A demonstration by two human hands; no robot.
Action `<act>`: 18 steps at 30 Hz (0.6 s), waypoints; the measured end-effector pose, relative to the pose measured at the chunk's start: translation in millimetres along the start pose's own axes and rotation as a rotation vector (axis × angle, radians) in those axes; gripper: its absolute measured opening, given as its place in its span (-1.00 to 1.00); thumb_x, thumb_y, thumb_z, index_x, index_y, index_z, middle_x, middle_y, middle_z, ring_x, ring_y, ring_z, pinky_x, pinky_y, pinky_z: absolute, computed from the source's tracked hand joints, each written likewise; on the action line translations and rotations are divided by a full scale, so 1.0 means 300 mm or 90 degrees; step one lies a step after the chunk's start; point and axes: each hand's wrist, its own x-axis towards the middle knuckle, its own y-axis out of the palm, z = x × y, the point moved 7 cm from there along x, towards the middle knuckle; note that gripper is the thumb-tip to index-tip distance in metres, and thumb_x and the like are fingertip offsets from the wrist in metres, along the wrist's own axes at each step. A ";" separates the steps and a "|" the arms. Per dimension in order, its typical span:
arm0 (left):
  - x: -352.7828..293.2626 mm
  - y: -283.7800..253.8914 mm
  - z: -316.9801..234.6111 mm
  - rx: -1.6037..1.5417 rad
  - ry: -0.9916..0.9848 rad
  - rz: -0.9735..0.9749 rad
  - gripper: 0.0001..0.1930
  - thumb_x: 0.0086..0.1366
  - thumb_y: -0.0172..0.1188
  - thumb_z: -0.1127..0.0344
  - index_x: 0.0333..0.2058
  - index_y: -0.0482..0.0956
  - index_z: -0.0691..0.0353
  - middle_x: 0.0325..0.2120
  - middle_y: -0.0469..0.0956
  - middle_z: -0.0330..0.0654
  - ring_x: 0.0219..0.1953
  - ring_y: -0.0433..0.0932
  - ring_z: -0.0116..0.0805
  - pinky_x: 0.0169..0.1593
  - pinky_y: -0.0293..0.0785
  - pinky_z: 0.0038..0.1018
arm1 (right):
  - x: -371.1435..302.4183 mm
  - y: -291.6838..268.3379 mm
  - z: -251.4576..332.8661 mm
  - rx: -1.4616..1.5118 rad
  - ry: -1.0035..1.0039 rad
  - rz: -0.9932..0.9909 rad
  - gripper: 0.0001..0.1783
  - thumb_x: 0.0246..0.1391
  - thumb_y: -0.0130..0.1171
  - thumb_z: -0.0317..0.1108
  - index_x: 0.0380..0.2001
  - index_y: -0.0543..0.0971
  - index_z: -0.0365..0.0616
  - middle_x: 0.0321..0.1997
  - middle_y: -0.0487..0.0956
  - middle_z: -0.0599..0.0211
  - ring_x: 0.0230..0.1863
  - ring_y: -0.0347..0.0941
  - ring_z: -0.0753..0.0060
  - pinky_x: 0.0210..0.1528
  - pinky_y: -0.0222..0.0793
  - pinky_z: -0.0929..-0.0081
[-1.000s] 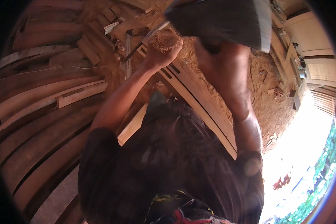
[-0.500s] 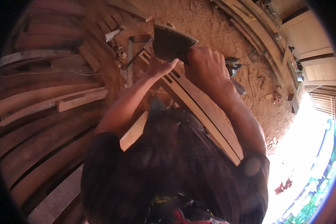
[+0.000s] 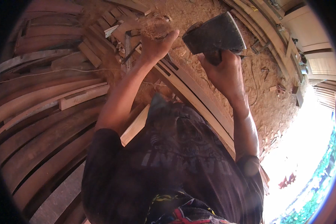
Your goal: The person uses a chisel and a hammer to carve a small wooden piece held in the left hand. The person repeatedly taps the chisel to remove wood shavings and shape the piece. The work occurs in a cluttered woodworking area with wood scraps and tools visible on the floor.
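A: Where's the hatchet (image 3: 214, 36), pointing how?
B: Upper frame, right of centre. Bright cutting edge faces right. Head's long axis runs left to right, tipped up at the right. Handle mostly hidden by the grip.
A: Hands?
B: Right hand (image 3: 227, 71) wrapped round the handle just below the head. Left hand (image 3: 155, 46), upper centre, curled round a frayed brown piece (image 3: 156, 27), thumb angled up-right. Can't tell what the piece is.
A: Timbers (image 3: 201, 96)?
B: Two, side by side, slotted near the left hand. Diagonal axis, upper centre to lower right.
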 end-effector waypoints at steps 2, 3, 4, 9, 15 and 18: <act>-0.021 0.012 0.012 0.003 -0.021 0.002 -0.80 0.26 0.42 0.20 -0.29 0.66 0.19 -0.38 0.67 -0.22 -0.27 0.68 -0.30 -0.20 0.61 -0.25 | -0.003 0.000 -0.011 -0.011 0.006 0.010 -0.67 0.01 0.43 -0.20 -0.41 0.69 -0.33 -0.43 0.67 -0.14 -0.27 0.67 -0.21 -0.20 0.59 0.07; -0.031 0.020 0.018 0.005 -0.031 0.004 -0.80 0.27 0.41 0.21 -0.29 0.66 0.19 -0.38 0.68 -0.22 -0.26 0.69 -0.30 -0.18 0.62 -0.25 | -0.003 0.003 -0.019 -0.022 0.013 0.021 -0.67 0.00 0.44 -0.20 -0.41 0.69 -0.33 -0.43 0.66 -0.14 -0.27 0.67 -0.20 -0.21 0.59 0.07; -0.043 0.026 0.035 0.002 -0.049 0.006 -0.81 0.28 0.40 0.21 -0.28 0.66 0.19 -0.38 0.68 -0.22 -0.26 0.69 -0.30 -0.17 0.62 -0.26 | -0.002 0.006 -0.026 -0.033 0.020 0.032 -0.67 0.00 0.44 -0.20 -0.41 0.69 -0.33 -0.44 0.66 -0.14 -0.28 0.67 -0.20 -0.22 0.59 0.07; -0.066 0.046 0.001 0.134 0.027 0.041 -0.81 0.31 0.36 0.22 -0.23 0.67 0.18 -0.34 0.70 -0.21 -0.24 0.70 -0.29 -0.13 0.62 -0.26 | 0.034 -0.055 0.055 0.024 -0.125 -0.037 -0.69 0.01 0.43 -0.23 -0.46 0.69 -0.33 -0.47 0.65 -0.12 -0.34 0.66 -0.18 -0.28 0.58 0.09; -0.111 0.100 -0.068 0.217 0.200 0.033 -0.76 0.26 0.35 0.29 -0.11 0.68 0.18 -0.22 0.73 -0.19 -0.10 0.68 -0.17 0.01 0.57 -0.21 | 0.041 0.112 0.119 -0.232 -0.157 0.147 -0.79 0.13 0.20 -0.34 -0.38 0.65 -0.31 -0.37 0.67 -0.12 -0.29 0.67 -0.21 -0.24 0.61 -0.03; -0.183 0.105 -0.070 0.204 0.182 0.047 -0.77 0.25 0.33 0.33 -0.11 0.69 0.19 -0.17 0.72 -0.16 -0.06 0.67 -0.10 0.02 0.56 -0.19 | 0.054 0.094 0.128 -0.222 -0.198 0.135 -0.75 0.13 0.23 -0.29 -0.37 0.69 -0.30 -0.40 0.66 -0.10 -0.32 0.64 -0.23 -0.21 0.58 -0.03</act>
